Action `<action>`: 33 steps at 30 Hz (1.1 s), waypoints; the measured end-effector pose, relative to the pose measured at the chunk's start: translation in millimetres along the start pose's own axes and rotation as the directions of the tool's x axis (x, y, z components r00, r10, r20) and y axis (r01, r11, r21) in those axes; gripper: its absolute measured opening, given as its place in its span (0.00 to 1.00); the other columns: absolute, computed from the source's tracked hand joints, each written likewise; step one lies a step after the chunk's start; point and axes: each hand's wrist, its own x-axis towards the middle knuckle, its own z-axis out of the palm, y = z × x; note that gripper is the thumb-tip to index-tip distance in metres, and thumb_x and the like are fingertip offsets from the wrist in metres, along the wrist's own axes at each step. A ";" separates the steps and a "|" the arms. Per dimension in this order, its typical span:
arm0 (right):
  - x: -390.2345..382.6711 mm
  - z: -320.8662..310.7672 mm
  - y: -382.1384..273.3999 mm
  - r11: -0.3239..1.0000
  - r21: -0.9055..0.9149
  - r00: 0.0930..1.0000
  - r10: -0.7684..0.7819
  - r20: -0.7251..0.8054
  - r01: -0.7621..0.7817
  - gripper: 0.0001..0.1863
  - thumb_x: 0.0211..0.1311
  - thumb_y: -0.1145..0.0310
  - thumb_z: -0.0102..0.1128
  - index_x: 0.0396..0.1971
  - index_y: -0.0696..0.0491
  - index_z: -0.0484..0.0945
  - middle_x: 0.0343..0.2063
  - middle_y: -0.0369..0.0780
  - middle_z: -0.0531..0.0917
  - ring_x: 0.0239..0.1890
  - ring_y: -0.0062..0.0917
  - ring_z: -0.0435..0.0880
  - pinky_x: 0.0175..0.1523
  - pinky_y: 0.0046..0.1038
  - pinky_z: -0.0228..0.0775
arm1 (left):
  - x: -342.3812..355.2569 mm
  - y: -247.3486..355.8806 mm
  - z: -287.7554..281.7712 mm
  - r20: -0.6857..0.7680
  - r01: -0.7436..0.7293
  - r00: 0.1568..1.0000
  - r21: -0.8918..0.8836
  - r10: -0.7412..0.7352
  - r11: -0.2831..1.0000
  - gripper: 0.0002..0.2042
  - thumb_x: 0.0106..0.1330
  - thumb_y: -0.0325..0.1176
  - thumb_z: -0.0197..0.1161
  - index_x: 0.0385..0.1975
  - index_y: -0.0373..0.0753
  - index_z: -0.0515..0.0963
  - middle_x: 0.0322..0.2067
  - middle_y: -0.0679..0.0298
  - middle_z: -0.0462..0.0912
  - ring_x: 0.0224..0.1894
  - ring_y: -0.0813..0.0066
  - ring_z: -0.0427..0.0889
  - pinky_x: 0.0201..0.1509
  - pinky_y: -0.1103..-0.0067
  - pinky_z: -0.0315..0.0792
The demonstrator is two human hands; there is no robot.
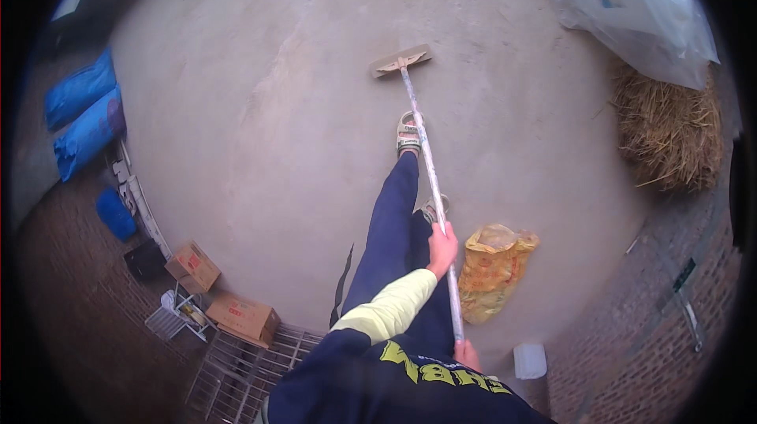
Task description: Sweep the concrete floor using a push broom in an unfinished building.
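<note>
I stand on a bare concrete floor (260, 109) holding a long pale-handled push broom (430, 172). Its flat head (400, 61) rests on the floor ahead of my feet. My left hand (441, 249), at the end of a yellow sleeve, grips the handle at mid-length. My right hand (467, 353) grips the handle's near end, close to my body and partly hidden by my dark top. My forward foot in a sandal (408, 134) stands just left of the handle; the other foot (432, 207) is beneath it.
A yellow plastic bag (493, 270) lies right of my legs, a white container (530, 361) behind it. A straw bale (670, 132) and a clear plastic sack (631, 6) sit at the right. Blue sacks (83, 109), cardboard boxes (193, 266) and wire racks (236, 369) line the left.
</note>
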 end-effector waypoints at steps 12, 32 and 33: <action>150.4 -47.0 -199.8 0.987 -0.030 0.987 -0.158 -0.013 0.157 0.17 0.60 0.59 0.38 0.24 0.59 0.67 0.17 0.51 0.72 0.23 0.44 0.73 0.28 0.37 0.61 | 193.7 185.2 -1.0 -0.050 -0.217 0.976 -0.110 0.213 0.970 0.11 0.62 0.39 0.43 0.28 0.36 0.59 0.14 0.50 0.69 0.18 0.51 0.72 0.19 0.65 0.61; 21.9 -59.3 -171.9 0.893 0.446 0.932 -0.215 0.293 0.066 0.13 0.61 0.58 0.40 0.28 0.52 0.61 0.08 0.34 0.62 0.04 0.16 0.58 0.08 0.18 0.48 | 93.4 147.9 -53.0 -0.104 -0.165 0.983 -0.157 0.150 0.974 0.15 0.62 0.41 0.42 0.30 0.31 0.64 0.17 0.51 0.72 0.18 0.60 0.75 0.23 0.69 0.69; 25.4 -52.5 -154.3 0.900 0.427 0.935 -0.220 0.279 0.085 0.13 0.61 0.58 0.40 0.28 0.53 0.61 0.09 0.34 0.62 0.04 0.16 0.57 0.08 0.19 0.48 | 76.3 145.7 -54.0 -0.069 -0.084 0.995 -0.194 0.072 0.977 0.16 0.61 0.41 0.42 0.30 0.31 0.64 0.19 0.49 0.73 0.22 0.57 0.76 0.26 0.68 0.69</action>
